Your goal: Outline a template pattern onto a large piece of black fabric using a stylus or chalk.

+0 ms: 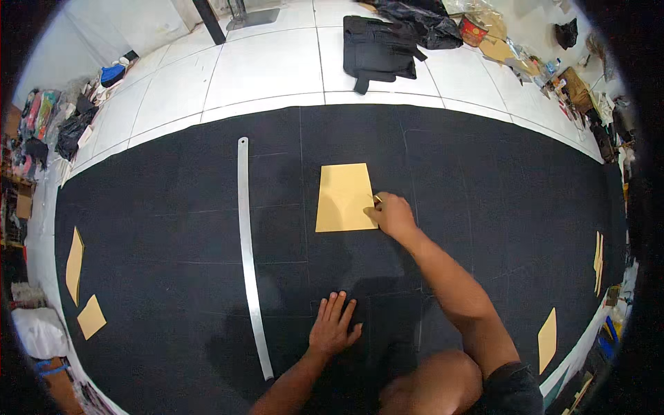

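Long shiny metal ruler [244, 221] on matte black cloth [180, 232], left hand [335, 328] flat on this cloth, grip spread wide, smooth tan trapezoid card [342, 200] near cloth's middle, right hand [394, 216] at card's right edge, grip pinching small slim tool [377, 199]

On the tiled floor [270, 66] lies the fabric sheet [173, 228]. On the sheet, the card template [344, 197] lies toward the middle, the ruler [245, 221] to its left, loose card pieces [73, 266] by the left and right ends.
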Available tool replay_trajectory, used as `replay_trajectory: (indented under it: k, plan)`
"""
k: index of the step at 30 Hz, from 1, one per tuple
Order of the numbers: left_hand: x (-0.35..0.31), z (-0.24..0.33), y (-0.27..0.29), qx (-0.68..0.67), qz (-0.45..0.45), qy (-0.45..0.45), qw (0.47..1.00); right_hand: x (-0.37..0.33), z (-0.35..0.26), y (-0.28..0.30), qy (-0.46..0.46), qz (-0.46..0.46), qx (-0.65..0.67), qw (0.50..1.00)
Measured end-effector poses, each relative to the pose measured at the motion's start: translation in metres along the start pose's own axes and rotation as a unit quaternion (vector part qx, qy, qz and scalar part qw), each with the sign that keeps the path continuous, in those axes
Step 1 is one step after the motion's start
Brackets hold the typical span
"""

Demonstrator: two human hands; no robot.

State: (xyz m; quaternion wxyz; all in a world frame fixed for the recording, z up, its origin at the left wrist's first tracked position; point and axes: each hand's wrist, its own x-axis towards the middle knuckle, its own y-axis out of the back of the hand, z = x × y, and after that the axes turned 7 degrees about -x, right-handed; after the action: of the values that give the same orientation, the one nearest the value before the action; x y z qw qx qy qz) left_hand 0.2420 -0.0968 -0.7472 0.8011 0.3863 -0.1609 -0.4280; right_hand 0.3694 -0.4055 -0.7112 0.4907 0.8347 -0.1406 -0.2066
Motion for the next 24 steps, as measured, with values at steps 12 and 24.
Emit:
replay_trajectory:
  k: [12,24]
  plan:
    - [0.0,-0.001,-0.001,0.012,-0.011,0.016,1.0,0.023,0.006,0.015,-0.038,-0.07,0.107,0.991]
    - [0.002,0.004,0.006,0.01,-0.025,0.031,0.999,0.164,0.016,0.028,-0.055,0.051,0.166,0.983]
